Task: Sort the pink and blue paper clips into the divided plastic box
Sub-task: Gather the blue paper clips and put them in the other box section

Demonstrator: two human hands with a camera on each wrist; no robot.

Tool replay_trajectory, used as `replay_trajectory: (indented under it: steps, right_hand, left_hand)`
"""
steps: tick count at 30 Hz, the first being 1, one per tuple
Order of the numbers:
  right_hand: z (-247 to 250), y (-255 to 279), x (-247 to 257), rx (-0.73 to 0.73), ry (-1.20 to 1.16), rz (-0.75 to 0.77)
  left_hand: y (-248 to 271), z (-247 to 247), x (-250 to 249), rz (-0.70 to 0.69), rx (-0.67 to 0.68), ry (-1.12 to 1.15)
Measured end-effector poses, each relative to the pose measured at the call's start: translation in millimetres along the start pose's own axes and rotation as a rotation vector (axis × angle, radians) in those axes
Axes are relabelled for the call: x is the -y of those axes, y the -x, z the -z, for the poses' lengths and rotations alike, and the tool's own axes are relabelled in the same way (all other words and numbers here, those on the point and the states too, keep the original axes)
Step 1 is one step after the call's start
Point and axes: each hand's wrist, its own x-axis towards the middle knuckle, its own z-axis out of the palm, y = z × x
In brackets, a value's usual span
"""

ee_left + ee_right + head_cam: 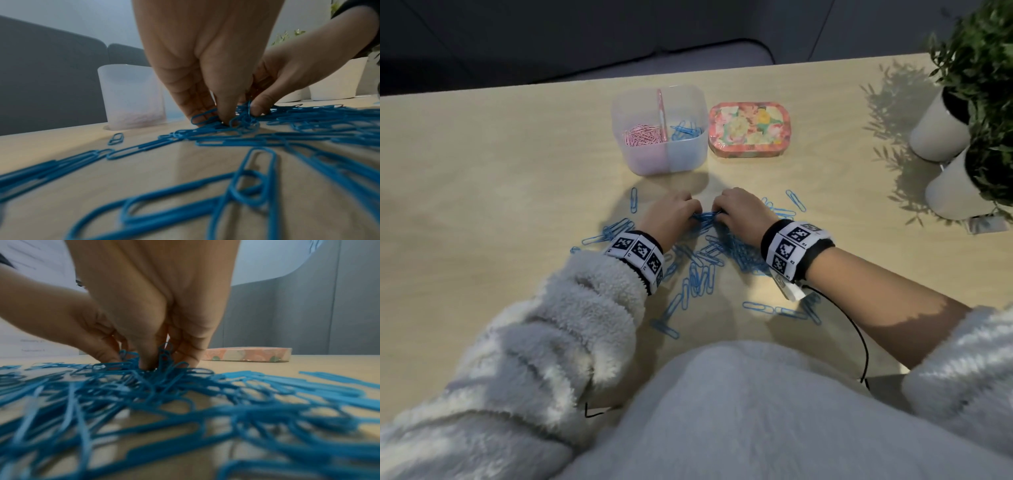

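Note:
Blue paper clips lie scattered over the wooden table, thickest between my wrists. My left hand and right hand meet at the far side of the heap, fingers curled down into a bunch of blue clips. In the left wrist view my left fingers pinch clips against the table. My right fingers likewise close on upstanding clips. The divided plastic box stands behind the hands, with pink clips in its left compartment and blue clips in its right.
A flowered tin sits right of the box. Two white plant pots stand at the table's right edge. A single blue clip lies left of my left hand. A black cable runs from my right wrist.

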Motion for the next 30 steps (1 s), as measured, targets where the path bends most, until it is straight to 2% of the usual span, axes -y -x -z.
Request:
replay_trajectory:
  steps: [3, 9, 16, 19, 24, 28, 30]
  right_hand:
    - [12.7, 3.7, -10.3, 0.002, -0.067, -0.025]
    - [66.3, 3.4, -13.2, -0.139, -0.316, -0.049]
    - [123.3, -65.0, 2.4, -0.301, -0.408, -0.186]
    - [127.9, -93.2, 10.4, -0.336, -0.425, -0.242]
    - [116.3, -106.0, 24.1, -0.279, -0.41, -0.268]
    - [116.8, -85.5, 23.1, -0.35, -0.606, -0.227]
    - [115.6, -72.1, 13.8, -0.392, -0.696, -0.211]
  left_hand:
    - [3.5, -0.2, 4.2, 0.02, -0.007, 0.023]
    - [5.3, 5.3, 7.8, 0.104, 0.0, 0.108]
    - [9.5, 10.2, 11.7, 0.174, -0.039, 0.175]
    - [8.4, 22.1, 11.0, 0.193, -0.128, 0.22]
    - [-10.8, 58.4, 10.7, 0.294, -0.324, 0.296]
    - [-46.4, 86.2, 12.4, 0.369, -0.358, 0.373]
    - [-67.3, 98.5, 11.3, 0.408, -0.337, 0.342]
